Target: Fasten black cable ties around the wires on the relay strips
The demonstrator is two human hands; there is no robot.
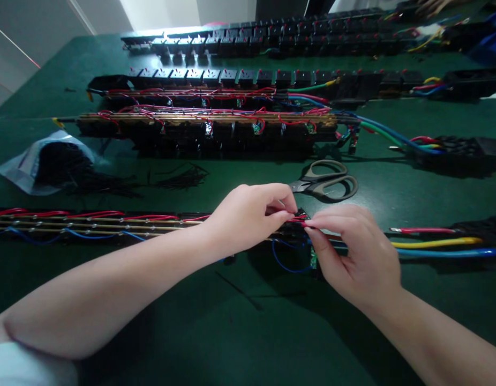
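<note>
My left hand (256, 214) pinches thin red wires (298, 219) at the right part of a long wired socket strip (151, 225). Just to the right, my right hand (356, 252) has its thumb and forefinger closed on the same red wires. The two sets of fingertips are a small gap apart. Below them, a loop of thin blue wire (286, 265) hangs beside a small green circuit board (313, 257). Thick yellow cable (441, 243) and blue cable (444, 253) run out to the right, under a red cable (425, 230) with a bare metal end.
Grey-handled scissors (328, 179) lie just beyond my hands. A plastic bag (51, 161) spills black cable ties (183, 176) at the left. More wired strips (208, 120) and black socket rows (248, 40) lie across the green table (159, 332). Another person's hand (430, 6) shows at the top right.
</note>
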